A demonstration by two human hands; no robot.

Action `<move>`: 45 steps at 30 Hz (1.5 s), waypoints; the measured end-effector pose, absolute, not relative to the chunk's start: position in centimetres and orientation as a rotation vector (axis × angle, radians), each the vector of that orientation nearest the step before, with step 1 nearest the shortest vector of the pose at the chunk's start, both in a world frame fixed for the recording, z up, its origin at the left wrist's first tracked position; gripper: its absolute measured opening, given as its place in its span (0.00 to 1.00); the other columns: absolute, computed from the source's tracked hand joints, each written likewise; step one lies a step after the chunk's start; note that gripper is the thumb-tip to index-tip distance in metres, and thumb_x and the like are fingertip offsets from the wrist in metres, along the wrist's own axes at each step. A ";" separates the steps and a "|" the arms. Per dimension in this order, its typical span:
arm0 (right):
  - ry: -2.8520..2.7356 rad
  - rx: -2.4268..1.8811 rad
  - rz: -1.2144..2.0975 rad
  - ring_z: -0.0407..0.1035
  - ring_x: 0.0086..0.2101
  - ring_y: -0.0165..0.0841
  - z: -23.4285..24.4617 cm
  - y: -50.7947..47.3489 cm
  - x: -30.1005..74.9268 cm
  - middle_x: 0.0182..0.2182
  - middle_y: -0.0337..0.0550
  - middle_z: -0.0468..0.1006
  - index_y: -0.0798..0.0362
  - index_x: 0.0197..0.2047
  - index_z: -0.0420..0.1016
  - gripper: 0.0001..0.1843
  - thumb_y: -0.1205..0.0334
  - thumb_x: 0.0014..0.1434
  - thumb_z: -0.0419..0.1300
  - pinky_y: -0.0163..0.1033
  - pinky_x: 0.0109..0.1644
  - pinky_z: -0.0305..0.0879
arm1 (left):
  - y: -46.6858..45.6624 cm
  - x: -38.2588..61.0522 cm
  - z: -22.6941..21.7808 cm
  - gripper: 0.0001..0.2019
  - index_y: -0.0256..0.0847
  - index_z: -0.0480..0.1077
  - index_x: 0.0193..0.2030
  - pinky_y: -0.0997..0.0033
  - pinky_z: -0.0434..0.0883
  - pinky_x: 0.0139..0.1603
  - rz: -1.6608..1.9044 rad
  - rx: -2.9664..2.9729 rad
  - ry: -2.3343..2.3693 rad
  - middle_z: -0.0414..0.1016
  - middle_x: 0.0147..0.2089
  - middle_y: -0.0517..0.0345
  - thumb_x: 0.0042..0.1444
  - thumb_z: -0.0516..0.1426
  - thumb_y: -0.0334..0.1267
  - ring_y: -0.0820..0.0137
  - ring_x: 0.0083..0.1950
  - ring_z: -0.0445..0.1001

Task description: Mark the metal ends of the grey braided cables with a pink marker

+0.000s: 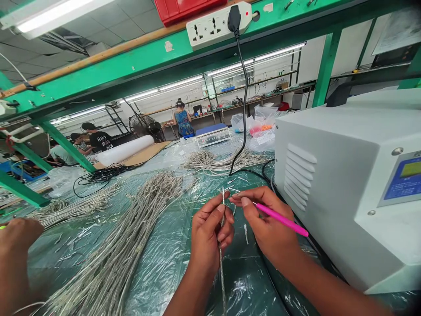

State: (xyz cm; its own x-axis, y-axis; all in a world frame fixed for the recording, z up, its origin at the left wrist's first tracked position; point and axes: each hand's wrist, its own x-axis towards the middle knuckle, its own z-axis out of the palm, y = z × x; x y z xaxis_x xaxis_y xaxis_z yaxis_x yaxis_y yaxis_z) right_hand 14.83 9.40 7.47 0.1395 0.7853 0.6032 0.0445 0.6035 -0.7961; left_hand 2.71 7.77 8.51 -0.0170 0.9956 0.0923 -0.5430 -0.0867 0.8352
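My left hand is closed around a grey braided cable near its top end, which points upward between thumb and fingers. The cable's lower part hangs down toward the bottom of the view. My right hand grips a slim tool with a bright pink handle, held like a pen. Its working tip lies close to the cable end and is too small to make out. Thin scraps lie on the bench beneath my hands. Left of them stretches a large bundle of similar cables.
A white machine stands close on the right. A black power cord hangs from the power strip. More cables lie behind my hands. A co-worker's hand enters at left. Green shelf beams cross above.
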 end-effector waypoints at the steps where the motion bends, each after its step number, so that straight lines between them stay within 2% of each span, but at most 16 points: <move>1: -1.293 -0.773 0.672 0.79 0.37 0.35 7.4 9.4 14.8 0.35 0.42 0.82 0.49 0.41 0.70 0.01 0.63 0.64 0.59 0.40 0.42 0.75 | 7.8 2.7 8.5 0.12 0.37 0.78 0.47 0.86 0.49 0.13 1.485 0.847 0.721 0.70 0.24 0.62 0.56 0.61 0.35 0.86 0.15 0.47; 5: -1.242 -0.765 0.734 0.78 0.34 0.33 7.1 9.7 14.7 0.33 0.39 0.82 0.49 0.39 0.70 0.05 0.60 0.62 0.63 0.38 0.40 0.75 | 7.7 2.9 8.5 0.11 0.37 0.78 0.46 0.86 0.50 0.13 1.503 0.853 0.727 0.70 0.24 0.62 0.56 0.61 0.35 0.86 0.15 0.47; 9: -1.338 -0.698 0.613 0.77 0.34 0.33 6.7 9.7 14.5 0.31 0.39 0.81 0.49 0.33 0.74 0.04 0.63 0.59 0.65 0.37 0.40 0.74 | 7.8 3.1 8.4 0.11 0.37 0.79 0.46 0.86 0.50 0.13 1.511 0.840 0.738 0.69 0.23 0.62 0.56 0.61 0.35 0.86 0.15 0.48; 23: -1.376 -0.688 0.406 0.77 0.32 0.32 6.8 9.7 14.3 0.31 0.37 0.81 0.49 0.33 0.71 0.06 0.68 0.59 0.64 0.37 0.39 0.75 | 7.5 3.5 8.6 0.12 0.37 0.79 0.44 0.85 0.50 0.13 1.518 0.839 0.810 0.66 0.21 0.65 0.53 0.64 0.37 0.85 0.15 0.47; 34: -1.377 -0.685 0.430 0.77 0.33 0.31 6.9 9.7 14.4 0.30 0.36 0.80 0.49 0.33 0.71 0.06 0.68 0.59 0.64 0.36 0.40 0.75 | 7.5 3.3 8.5 0.12 0.37 0.79 0.46 0.85 0.50 0.13 1.506 0.848 0.812 0.66 0.21 0.65 0.54 0.63 0.37 0.85 0.15 0.47; 45: -1.354 -0.710 0.460 0.77 0.34 0.33 6.7 9.8 14.4 0.32 0.38 0.80 0.49 0.34 0.72 0.05 0.67 0.60 0.63 0.39 0.41 0.75 | 7.5 3.3 8.5 0.11 0.37 0.78 0.42 0.84 0.49 0.13 1.487 0.866 0.824 0.68 0.22 0.64 0.53 0.64 0.37 0.85 0.15 0.48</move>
